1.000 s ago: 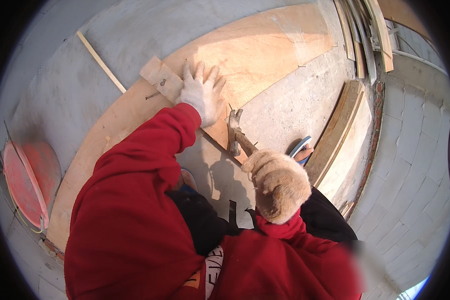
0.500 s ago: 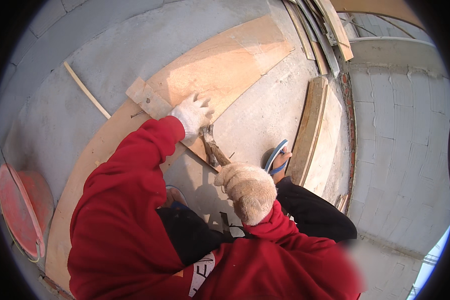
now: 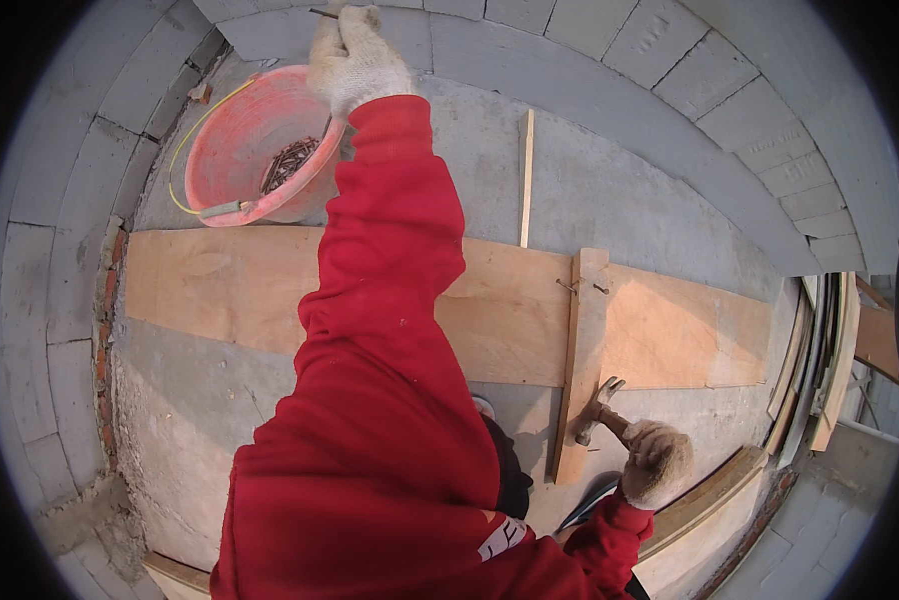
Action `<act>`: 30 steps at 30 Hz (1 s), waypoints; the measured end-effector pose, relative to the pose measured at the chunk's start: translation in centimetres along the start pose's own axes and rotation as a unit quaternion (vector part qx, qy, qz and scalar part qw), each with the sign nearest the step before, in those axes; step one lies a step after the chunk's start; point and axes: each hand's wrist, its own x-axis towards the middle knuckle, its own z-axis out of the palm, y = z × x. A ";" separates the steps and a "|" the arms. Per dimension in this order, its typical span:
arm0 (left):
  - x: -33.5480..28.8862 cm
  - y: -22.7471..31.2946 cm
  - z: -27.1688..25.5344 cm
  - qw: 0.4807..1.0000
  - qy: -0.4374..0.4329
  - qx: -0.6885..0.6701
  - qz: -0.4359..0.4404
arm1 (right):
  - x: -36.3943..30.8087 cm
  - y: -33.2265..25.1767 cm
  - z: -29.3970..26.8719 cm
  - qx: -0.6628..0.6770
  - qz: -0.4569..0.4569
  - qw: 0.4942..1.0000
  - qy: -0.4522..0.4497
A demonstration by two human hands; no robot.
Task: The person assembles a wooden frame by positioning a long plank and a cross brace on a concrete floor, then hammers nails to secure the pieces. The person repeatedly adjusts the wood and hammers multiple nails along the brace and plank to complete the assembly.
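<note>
In a white work glove, my left hand (image 3: 358, 62) is stretched far forward beside the right rim of a red bucket (image 3: 207, 150). Its fingers pinch a thin dark nail (image 3: 324, 13). A pile of nails (image 3: 292, 164) lies in the bottom of the bucket. My gloved right hand (image 3: 658, 462) grips a claw hammer (image 3: 600, 410) by its handle, the head close over a short wooden crosspiece (image 3: 587, 350). That crosspiece lies across a long plywood board (image 3: 510, 315). Two nails (image 3: 601, 288) stick up slantwise near its far end.
A narrow wood strip (image 3: 527, 180) lies on the concrete floor beyond the board. Grey block walls (image 3: 635, 50) enclose the space. Several planks (image 3: 838, 360) lean at the right, and a thick timber (image 3: 705, 505) rests near my right hand.
My left hand has left the crosspiece and now holds a nail by the bucket. The view has swung left, bringing the whole bucket in. My right hand still holds the hammer.
</note>
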 end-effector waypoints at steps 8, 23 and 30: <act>-5.2 -4.9 -2.5 0.960 -0.037 0.248 -0.123 | 5.6 0.8 -5.0 0.136 0.154 0.977 -0.059; -30.8 -10.4 -0.5 0.084 -0.894 0.136 0.420 | 12.1 -16.2 -20.0 0.018 -0.029 0.997 -0.068; -35.6 -8.2 9.6 0.239 -0.848 0.188 0.434 | 10.7 -13.5 -28.0 0.098 -0.053 0.988 0.111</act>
